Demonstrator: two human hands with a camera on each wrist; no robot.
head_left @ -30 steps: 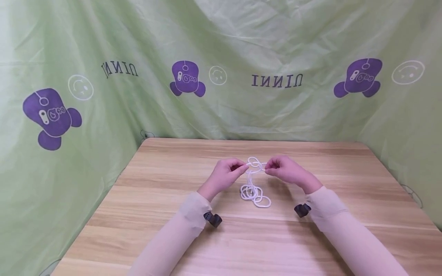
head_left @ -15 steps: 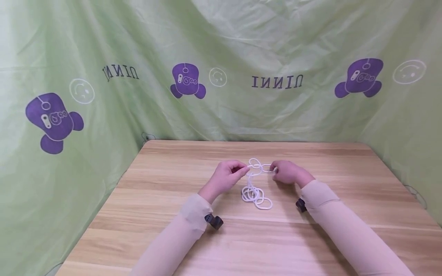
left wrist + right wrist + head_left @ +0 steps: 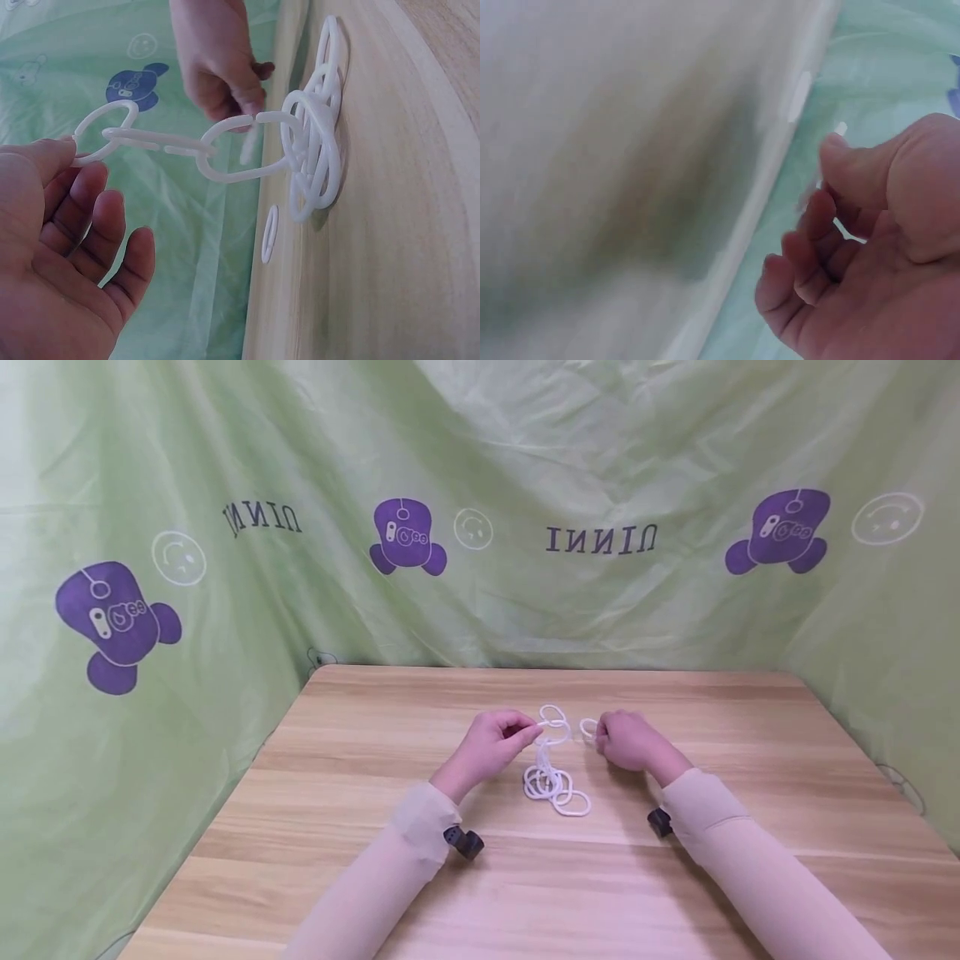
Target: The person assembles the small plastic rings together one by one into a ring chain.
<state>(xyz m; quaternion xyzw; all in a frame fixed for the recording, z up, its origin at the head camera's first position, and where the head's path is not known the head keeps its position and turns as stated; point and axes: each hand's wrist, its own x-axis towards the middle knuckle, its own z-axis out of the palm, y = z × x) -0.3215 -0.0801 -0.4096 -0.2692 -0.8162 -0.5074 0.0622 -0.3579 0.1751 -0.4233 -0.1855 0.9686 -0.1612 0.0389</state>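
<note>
My left hand (image 3: 491, 745) pinches the end link (image 3: 95, 112) of a white plastic chain between thumb and forefinger. From there the chain (image 3: 154, 139) runs through joined links down to a bunched heap of links (image 3: 321, 124) on the table. In the left wrist view, gaps show in the sides of some links. A separate white link (image 3: 581, 727) is pinched in my right hand (image 3: 628, 742), right of the chain. The right wrist view shows only its tip (image 3: 841, 129) past the thumb; the fingers hide most of it.
One loose white link (image 3: 552, 707) lies on the wooden table (image 3: 360, 752) beyond the chain. A green printed curtain (image 3: 510, 602) hangs behind and along both sides. Each sleeve cuff has a small black camera (image 3: 463, 842) at the wrist.
My right hand first moves right, then shifts slightly, and its link now stands apart from the chain, with a gap between them. My left hand keeps its pinch in nearly the same place.
</note>
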